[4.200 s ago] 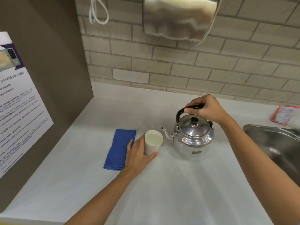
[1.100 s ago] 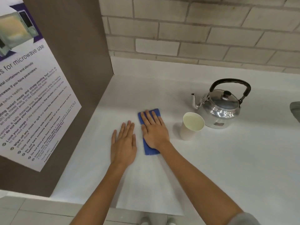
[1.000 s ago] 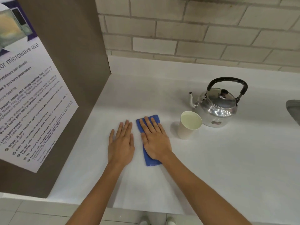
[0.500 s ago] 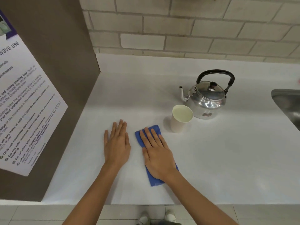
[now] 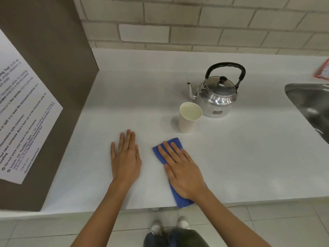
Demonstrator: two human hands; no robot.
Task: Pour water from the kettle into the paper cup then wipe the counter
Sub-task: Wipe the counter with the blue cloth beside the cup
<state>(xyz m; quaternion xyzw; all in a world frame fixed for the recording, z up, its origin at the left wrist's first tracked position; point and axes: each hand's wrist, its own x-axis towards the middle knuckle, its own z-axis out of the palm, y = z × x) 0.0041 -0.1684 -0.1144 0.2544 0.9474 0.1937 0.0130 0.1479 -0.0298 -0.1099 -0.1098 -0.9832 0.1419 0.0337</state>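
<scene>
Dragged toward the worktop's [image 5: 249, 157] front edge, the blue cloth [image 5: 175, 198] lies lengthwise under the flat, open right hand [image 5: 183, 172]; left hand [image 5: 125, 159], open, rests beside it.

My head camera looks steeply down, close over the counter [image 5: 231, 157]; it faces the brick wall [image 5: 213, 24].
</scene>
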